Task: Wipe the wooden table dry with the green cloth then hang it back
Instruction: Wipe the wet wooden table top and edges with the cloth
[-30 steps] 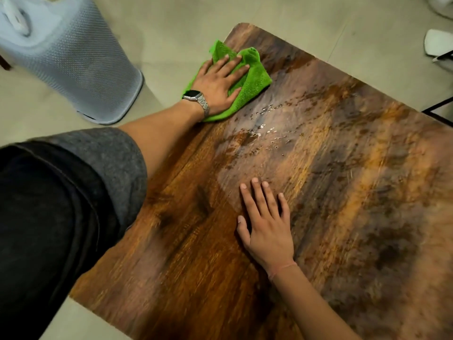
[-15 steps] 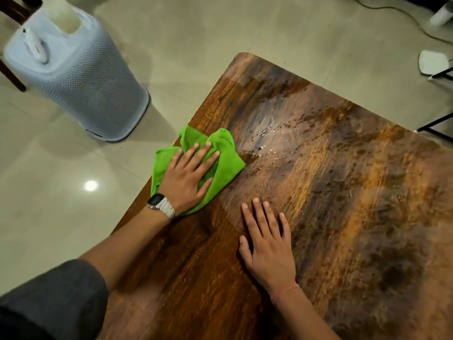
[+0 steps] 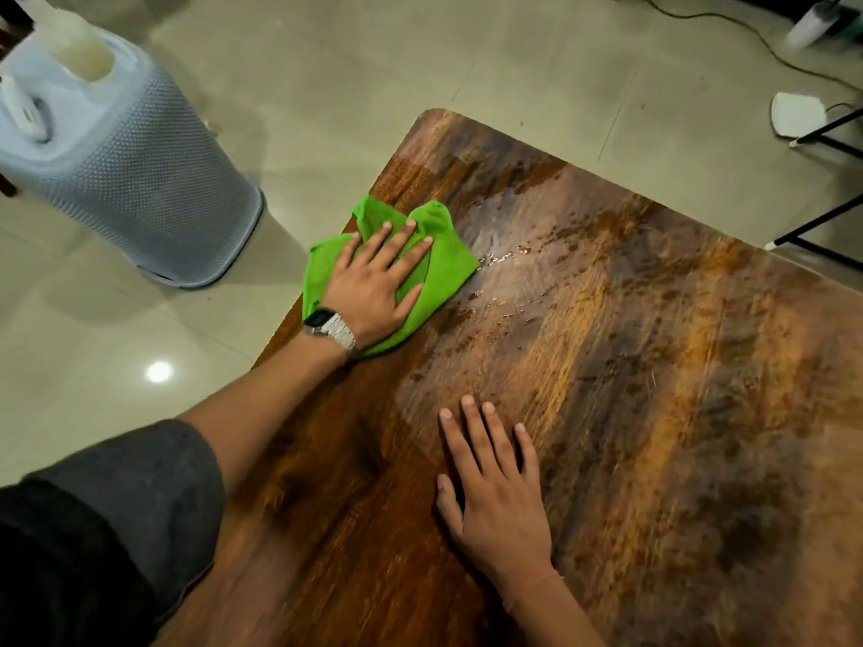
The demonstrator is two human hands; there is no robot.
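Green cloth point(image 3: 443, 268) bunched up on the wooden counter point(image 3: 654, 413), right at its left edge, w/ one corner hanging a bit past it. Left hand point(image 3: 373, 287) flat on top of the cloth, fingers point(image 3: 411, 259) straight and spread, pressing down, not curled round it. Silver watch point(image 3: 334, 329) on that wrist, grey sleeve point(image 3: 154, 497) further back. Right hand point(image 3: 495, 502) palm-down on bare wood nearer the body, well apart from the cloth, fingers straight, holding nothing. Few water droplets point(image 3: 504, 259) just right of the cloth. Grey mesh basket point(image 3: 140, 189) on the tiled floor point(image 3: 373, 77) off to the left.
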